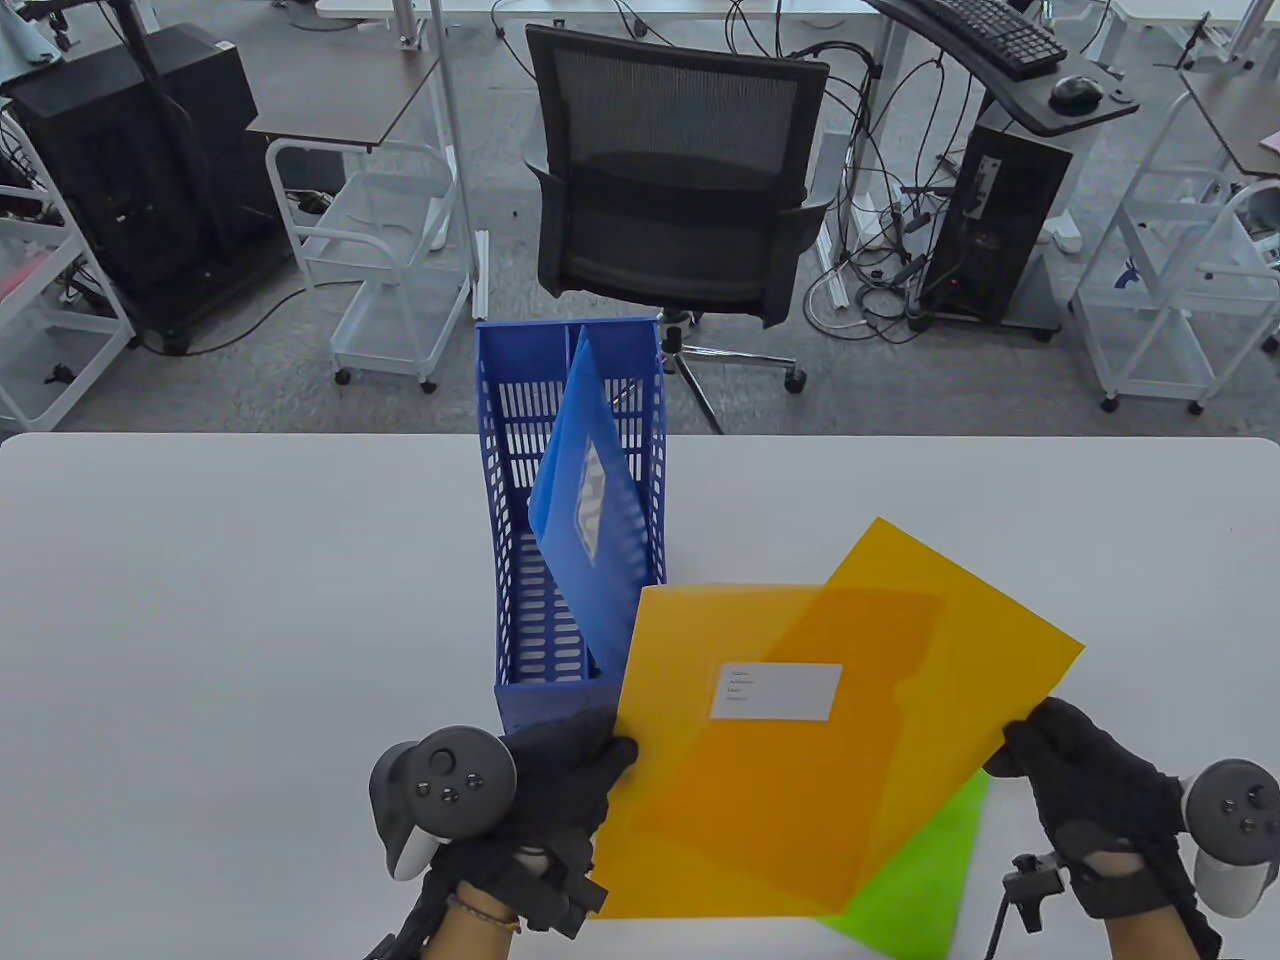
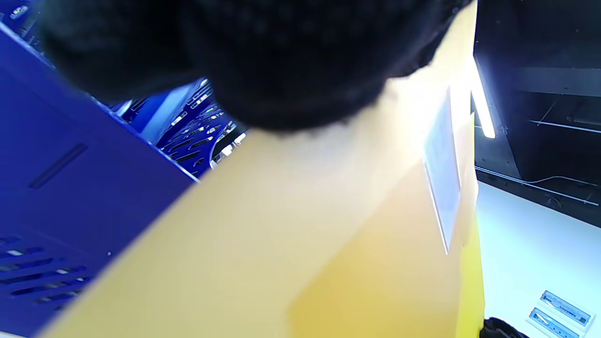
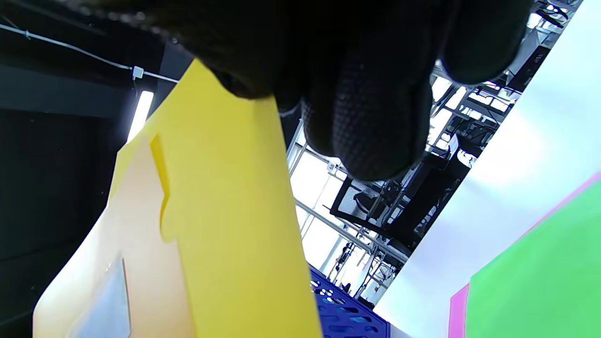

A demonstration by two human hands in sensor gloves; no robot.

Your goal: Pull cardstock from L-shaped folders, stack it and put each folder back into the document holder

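Observation:
An orange translucent L-shaped folder (image 1: pixel 700 800) with a white label (image 1: pixel 777 691) is held above the table. My left hand (image 1: pixel 605 755) grips its left edge. A yellow-orange cardstock sheet (image 1: pixel 980 620) sticks out of the folder to the upper right, turned at an angle. My right hand (image 1: pixel 1022 745) pinches that sheet's right edge. In the right wrist view the cardstock (image 3: pixel 235 211) lies over the folder (image 3: pixel 127 244), under my gloved fingers (image 3: pixel 371 117). A green cardstock sheet (image 1: pixel 930 880) lies flat on the table below. The blue document holder (image 1: pixel 500 500) stands just behind my left hand.
A blue folder (image 1: pixel 590 540) leans inside the holder. A pink sheet (image 3: pixel 458 305) peeks out from under the green one (image 3: pixel 540 272). A black office chair (image 1: pixel 680 170) stands beyond the table's far edge. White tabletop (image 1: pixel 220 620) spreads left and right.

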